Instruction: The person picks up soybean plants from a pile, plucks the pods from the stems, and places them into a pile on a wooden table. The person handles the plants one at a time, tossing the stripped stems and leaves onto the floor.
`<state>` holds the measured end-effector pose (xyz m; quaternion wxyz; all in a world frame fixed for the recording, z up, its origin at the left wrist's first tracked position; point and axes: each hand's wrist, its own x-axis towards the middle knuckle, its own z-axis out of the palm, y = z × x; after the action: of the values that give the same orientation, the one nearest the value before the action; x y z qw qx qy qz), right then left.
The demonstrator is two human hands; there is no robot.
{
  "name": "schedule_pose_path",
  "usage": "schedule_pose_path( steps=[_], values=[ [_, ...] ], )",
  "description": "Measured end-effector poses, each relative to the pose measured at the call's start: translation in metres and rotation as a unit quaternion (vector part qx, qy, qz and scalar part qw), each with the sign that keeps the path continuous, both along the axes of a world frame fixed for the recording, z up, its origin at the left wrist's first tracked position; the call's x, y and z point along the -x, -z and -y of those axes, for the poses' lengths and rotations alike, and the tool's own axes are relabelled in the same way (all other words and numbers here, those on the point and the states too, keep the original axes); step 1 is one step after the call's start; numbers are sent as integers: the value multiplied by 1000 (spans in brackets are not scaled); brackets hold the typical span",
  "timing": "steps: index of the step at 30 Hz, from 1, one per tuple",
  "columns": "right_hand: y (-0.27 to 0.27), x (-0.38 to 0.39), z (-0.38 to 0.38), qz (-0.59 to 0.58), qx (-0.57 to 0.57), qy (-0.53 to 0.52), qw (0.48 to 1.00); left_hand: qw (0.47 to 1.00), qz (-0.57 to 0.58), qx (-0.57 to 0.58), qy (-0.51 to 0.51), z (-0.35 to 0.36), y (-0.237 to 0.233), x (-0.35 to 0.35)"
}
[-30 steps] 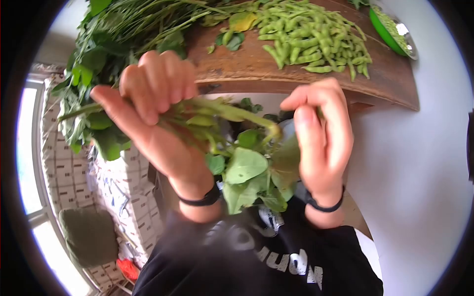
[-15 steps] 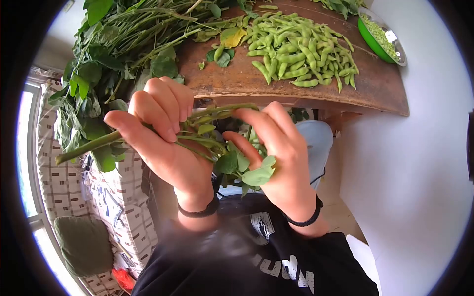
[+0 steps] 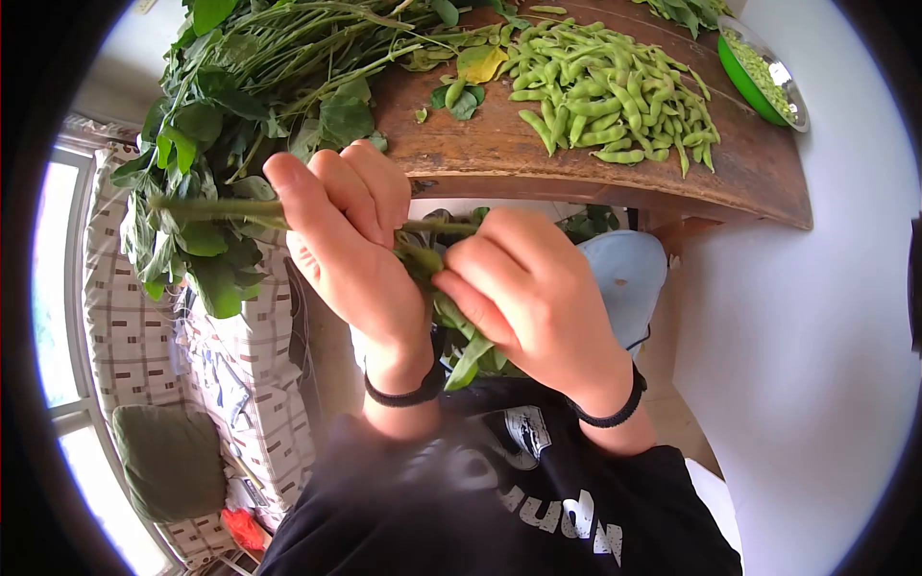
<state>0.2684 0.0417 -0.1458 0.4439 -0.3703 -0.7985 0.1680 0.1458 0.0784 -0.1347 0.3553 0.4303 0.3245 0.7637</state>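
Note:
My left hand (image 3: 351, 240) is wrapped round a green plant stalk (image 3: 216, 208), whose bare end sticks out to the left. Close beside it, my right hand (image 3: 538, 298) is closed on the leafy part of the same stalk, its fingertips partly hidden. Green leaves (image 3: 468, 360) hang below, between the two wrists. Both hands are in front of the near edge of a wooden table (image 3: 461, 154). On the table lies a heap of green pods (image 3: 615, 96).
A pile of leafy stalks (image 3: 279, 77) covers the table's left side. A green-sided bowl (image 3: 746, 82) of shelled beans stands at the right. Beyond the table edge is a light blue stool (image 3: 624, 278). A dark cushion (image 3: 168, 463) lies at the lower left.
My right fingers have closed on the stalk. The stalk's left end has swung up to nearly level, and the leaves have moved down between my wrists. The whole view has shifted slightly.

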Motion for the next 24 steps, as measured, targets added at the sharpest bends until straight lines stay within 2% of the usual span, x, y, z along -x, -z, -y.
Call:
schedule_pose_path(
  steps=[1, 4, 7, 8, 9, 10, 11, 12, 13, 15, 16, 17, 19, 21, 23, 24],
  values=[
    [1, 2, 1, -3, 1, -1, 1000, 1000, -3, 1, -1, 0, 0, 1],
    [10, 9, 3, -13, -48, -9, 999, 988, -29, 43, -147, -4, -1, 0],
    [12, 4, 4, 9, -59, -21, 998, 982, -24, 57, -180, -17, 7, 5],
    [8, -5, 14, -46, -39, -74, 995, 957, -59, 89, -270, -33, 9, 24],
    [-1, -13, 29, -45, -25, -67, 996, 948, -46, 110, -295, -49, 19, 54],
    [-1, -22, 37, -75, 22, -71, 994, 916, -45, 142, -373, -58, 19, 74],
    [0, -29, 43, -104, 68, -68, 990, 931, -28, 75, -355, -61, 13, 78],
    [11, -31, 47, -177, 153, -32, 972, 944, -23, 60, -322, -60, 3, 66],
    [17, -28, 48, -307, 270, 3, 913, 956, -19, 51, -288, -56, -3, 53],
    [20, -42, 39, -438, 409, -91, 795, 962, -52, 23, -267, -53, 1, 30],
    [23, -40, 36, -507, 400, -121, 754, 972, -45, 15, -230, -52, 6, 27],
    [20, -43, 35, -507, 395, -111, 758, 975, -36, 24, -217, -50, 8, 21],
    [13, -49, 32, -559, 401, -121, 716, 979, -40, 18, -199, -49, 18, 25],
    [15, -58, 31, -539, 380, -113, 743, 983, -30, 32, -180, -47, 22, 29],
    [11, -64, 28, -517, 340, -55, 784, 989, -15, 37, -140, -46, 23, 36],
    [9, -67, 25, -524, 323, -58, 786, 990, -6, 32, -140, -46, 23, 38]
  ],
)
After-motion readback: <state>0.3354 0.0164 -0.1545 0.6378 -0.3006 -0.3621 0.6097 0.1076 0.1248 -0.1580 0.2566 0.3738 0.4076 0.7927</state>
